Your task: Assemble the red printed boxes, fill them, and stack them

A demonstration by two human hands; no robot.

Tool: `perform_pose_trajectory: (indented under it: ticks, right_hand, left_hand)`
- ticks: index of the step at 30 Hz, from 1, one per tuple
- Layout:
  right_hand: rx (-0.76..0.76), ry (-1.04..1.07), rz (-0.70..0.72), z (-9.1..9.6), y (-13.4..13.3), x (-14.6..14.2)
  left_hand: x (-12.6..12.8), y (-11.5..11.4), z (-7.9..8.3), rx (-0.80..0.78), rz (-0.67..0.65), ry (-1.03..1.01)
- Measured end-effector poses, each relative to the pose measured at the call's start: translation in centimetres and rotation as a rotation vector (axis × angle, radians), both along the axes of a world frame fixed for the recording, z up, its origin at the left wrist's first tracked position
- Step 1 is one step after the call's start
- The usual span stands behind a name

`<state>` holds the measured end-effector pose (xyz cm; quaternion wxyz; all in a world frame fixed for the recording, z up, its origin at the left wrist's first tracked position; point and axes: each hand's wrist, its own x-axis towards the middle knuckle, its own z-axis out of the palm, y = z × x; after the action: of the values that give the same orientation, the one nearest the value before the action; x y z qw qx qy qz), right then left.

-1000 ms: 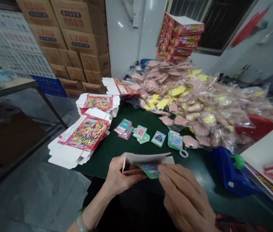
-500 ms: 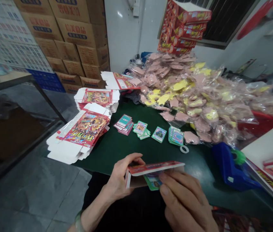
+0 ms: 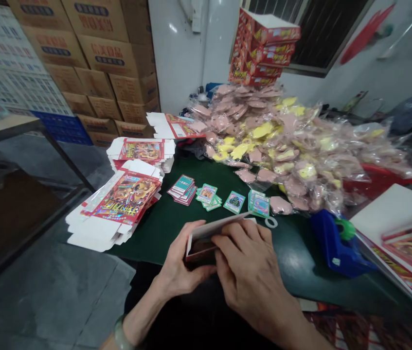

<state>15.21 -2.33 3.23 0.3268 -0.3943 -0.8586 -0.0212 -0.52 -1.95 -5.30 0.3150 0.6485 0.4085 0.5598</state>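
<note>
My left hand grips the left end of a small red and white paper box held just above the near edge of the green table. My right hand lies over the box's open side, fingers curled against it and hiding what is inside. Just beyond the hands lie several small piles of green and pink cards and a white ring of tape.
Flat red printed box blanks are stacked at the table's left corner. A big heap of pink and yellow bagged items fills the back, with red boxes stacked behind. A blue tape dispenser sits at right. Brown cartons line the wall.
The green card held at the box's opening has gone out of sight. My right hand moved left and up over the box's open side.
</note>
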Motion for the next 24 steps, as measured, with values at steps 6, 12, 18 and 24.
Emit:
perform_pose_trajectory:
  ticks: [6, 12, 18, 24]
  right_hand:
    - [0.061, 0.704, -0.169, -4.4, 2.1, 1.1]
    - [-0.165, 0.900, 0.011, -7.3, 4.6, 0.5]
    - [0.083, 0.635, 0.073, -6.7, 4.8, 1.4]
    - [0.009, 0.736, 0.070, -5.3, 4.2, 1.9]
  left_hand:
    - [0.7, 1.2, 0.4, 0.272, 0.184, -0.218]
    - [-0.2, 3.1, 0.8, 0.372, 0.156, -0.034]
    - [-0.4, 2.7, 2.8, 0.319, 0.209, -0.057]
    - [-0.7, 2.8, 3.5, 0.053, 0.025, -0.400]
